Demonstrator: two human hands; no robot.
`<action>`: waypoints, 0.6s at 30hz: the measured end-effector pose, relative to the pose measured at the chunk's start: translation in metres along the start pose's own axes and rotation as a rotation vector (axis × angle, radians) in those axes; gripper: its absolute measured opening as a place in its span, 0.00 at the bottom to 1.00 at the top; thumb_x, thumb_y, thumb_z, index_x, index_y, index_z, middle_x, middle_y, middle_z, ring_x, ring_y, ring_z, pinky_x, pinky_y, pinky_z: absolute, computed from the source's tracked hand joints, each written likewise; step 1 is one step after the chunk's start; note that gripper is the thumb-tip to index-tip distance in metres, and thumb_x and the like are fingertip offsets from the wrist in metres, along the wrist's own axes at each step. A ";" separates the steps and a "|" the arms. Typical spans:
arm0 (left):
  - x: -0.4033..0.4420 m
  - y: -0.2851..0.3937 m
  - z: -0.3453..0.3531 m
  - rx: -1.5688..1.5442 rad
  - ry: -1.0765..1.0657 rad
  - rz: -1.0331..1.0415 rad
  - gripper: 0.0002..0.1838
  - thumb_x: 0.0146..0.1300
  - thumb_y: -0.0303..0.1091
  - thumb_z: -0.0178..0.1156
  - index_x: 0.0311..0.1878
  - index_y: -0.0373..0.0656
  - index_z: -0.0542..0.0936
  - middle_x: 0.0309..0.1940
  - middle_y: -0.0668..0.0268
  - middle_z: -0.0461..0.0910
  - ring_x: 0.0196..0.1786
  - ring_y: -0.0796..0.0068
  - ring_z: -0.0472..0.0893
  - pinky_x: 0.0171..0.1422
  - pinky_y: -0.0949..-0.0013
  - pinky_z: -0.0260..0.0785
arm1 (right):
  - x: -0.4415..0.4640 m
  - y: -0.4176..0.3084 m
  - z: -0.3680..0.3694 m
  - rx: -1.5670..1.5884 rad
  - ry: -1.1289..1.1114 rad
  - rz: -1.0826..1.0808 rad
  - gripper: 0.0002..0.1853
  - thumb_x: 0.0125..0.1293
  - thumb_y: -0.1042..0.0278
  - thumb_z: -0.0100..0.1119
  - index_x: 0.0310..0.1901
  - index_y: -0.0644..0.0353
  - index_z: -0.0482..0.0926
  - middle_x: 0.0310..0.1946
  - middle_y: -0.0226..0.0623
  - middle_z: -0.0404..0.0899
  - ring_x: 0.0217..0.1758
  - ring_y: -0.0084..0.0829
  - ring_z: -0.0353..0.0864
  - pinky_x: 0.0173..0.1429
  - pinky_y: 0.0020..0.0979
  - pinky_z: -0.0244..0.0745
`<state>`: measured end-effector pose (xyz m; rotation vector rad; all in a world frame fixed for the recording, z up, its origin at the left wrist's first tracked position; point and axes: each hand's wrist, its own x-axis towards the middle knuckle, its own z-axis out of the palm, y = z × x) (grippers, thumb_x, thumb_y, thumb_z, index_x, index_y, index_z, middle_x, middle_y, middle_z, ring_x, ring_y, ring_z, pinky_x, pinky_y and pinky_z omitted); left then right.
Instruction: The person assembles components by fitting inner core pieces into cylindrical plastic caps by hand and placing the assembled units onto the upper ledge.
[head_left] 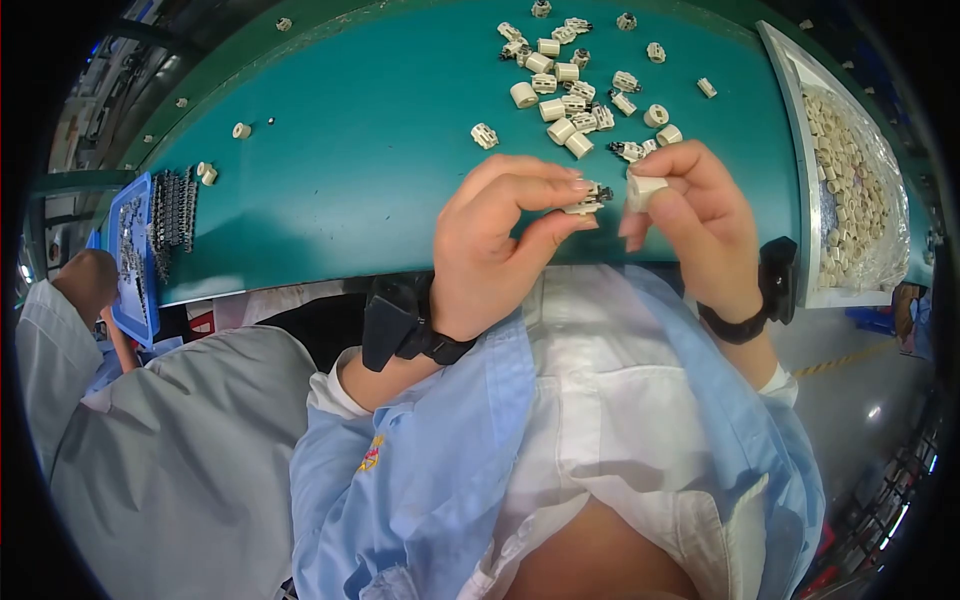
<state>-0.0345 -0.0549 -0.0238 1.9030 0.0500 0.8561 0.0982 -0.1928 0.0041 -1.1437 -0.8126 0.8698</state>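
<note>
My left hand (505, 235) pinches a small cream plastic insert with dark metal contacts (591, 199) between thumb and fingertips. Just to its right, my right hand (700, 220) grips a cream cylindrical cap (644, 190) between thumb and fingers. The two parts face each other with a small gap between them. Beyond my hands, a loose cluster of cream caps (579, 145) and inserts with dark contacts (625, 81) lies on the green work surface (350, 150).
At the right stands a white tray (806, 200) with many cream parts (850, 190) in clear plastic. A blue tray (150, 290) of dark metal pieces sits at the left edge, beside rows of metal strips (175, 210). Another person's grey-clad body (180, 450) is close on my left.
</note>
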 end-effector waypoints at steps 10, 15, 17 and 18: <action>0.005 0.004 -0.003 0.196 -0.049 0.154 0.13 0.45 0.15 0.63 0.35 0.38 0.76 0.35 0.59 0.74 0.39 0.68 0.78 0.38 0.74 0.73 | 0.005 0.014 0.002 0.023 -0.025 0.046 0.11 0.59 0.72 0.57 0.43 0.66 0.72 0.32 0.34 0.77 0.31 0.17 0.75 0.35 0.18 0.72; 0.007 -0.006 -0.002 0.158 -0.031 0.159 0.13 0.45 0.16 0.63 0.36 0.39 0.75 0.32 0.60 0.75 0.38 0.67 0.79 0.39 0.73 0.72 | 0.005 0.016 0.001 -0.158 -0.038 -0.029 0.15 0.58 0.72 0.59 0.47 0.64 0.73 0.34 0.34 0.77 0.33 0.19 0.76 0.37 0.17 0.72; 0.008 -0.009 -0.003 0.101 -0.046 0.129 0.14 0.46 0.16 0.63 0.37 0.40 0.75 0.33 0.61 0.76 0.39 0.66 0.79 0.40 0.72 0.72 | 0.009 0.013 0.001 -0.353 -0.077 -0.166 0.16 0.58 0.71 0.59 0.49 0.63 0.73 0.35 0.34 0.78 0.35 0.20 0.77 0.39 0.17 0.72; 0.010 -0.010 -0.005 0.077 -0.061 0.112 0.15 0.46 0.17 0.64 0.37 0.40 0.75 0.33 0.61 0.76 0.40 0.65 0.79 0.40 0.72 0.72 | 0.010 0.012 0.000 -0.355 -0.076 -0.169 0.16 0.58 0.71 0.59 0.49 0.63 0.73 0.35 0.34 0.78 0.35 0.20 0.77 0.39 0.17 0.72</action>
